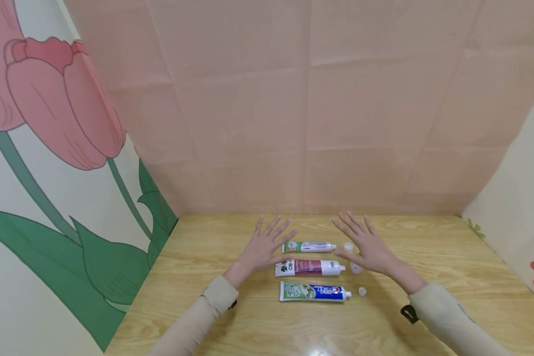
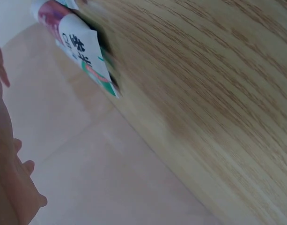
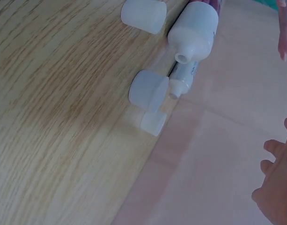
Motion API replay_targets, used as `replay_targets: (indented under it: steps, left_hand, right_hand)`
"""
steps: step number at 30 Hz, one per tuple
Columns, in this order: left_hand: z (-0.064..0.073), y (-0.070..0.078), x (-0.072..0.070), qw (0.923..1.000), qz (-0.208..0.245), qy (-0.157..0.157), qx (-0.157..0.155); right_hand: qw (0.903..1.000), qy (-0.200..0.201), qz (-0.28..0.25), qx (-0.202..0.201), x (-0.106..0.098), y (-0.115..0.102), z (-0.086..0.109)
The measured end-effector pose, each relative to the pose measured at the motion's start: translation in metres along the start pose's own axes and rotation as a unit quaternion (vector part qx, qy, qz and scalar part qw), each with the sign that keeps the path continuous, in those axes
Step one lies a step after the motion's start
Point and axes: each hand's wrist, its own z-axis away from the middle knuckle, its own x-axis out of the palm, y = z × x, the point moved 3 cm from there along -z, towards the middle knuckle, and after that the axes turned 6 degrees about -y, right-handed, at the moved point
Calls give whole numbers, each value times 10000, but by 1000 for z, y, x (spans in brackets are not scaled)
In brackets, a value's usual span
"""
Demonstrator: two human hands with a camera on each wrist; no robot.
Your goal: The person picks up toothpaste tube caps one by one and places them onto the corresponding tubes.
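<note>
Three uncapped toothpaste tubes lie in a column on the table, nozzles to the right: a green-and-white tube [image 1: 309, 246] at the back, a white-and-purple tube [image 1: 310, 267] in the middle, and a green-and-blue tube [image 1: 313, 291] in front. Beside their nozzles stand three whitish caps: a back cap [image 1: 348, 246], a middle cap [image 1: 356, 268] and a front cap [image 1: 362, 291]. With fingers spread, my left hand [image 1: 261, 249] hovers by the left ends of the two farther tubes. My right hand [image 1: 375, 253], fingers also spread, is over the caps' side. Both hands hold nothing.
The wooden table [image 1: 196, 277] meets a creased pinkish backdrop [image 1: 249, 123] at its far edge. A wall painted with tulips [image 1: 62, 99] borders the left side, and a pale wall [image 1: 525, 198] with a red flower borders the right.
</note>
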Motion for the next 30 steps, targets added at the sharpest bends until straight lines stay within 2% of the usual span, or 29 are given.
replay_targets:
  steps: [7,17,25,30]
  left_hand:
    - [-6,-7,8,9999,-8,-143,-95]
    - [-16,-14,22,9997,68,-212,-127]
    - [-20,-20,29,9984,472,-264,-178]
    - [-24,-22,33,9975,603,-315,-185]
  right_hand:
    - [9980,134,-588,178,5,13,-4]
    - [9890,-27,-1395,499,22,41,-7]
    - [9846,82,-1669,516,29,55,-5]
    - [9772,5,-2040,583,33,64,-3]
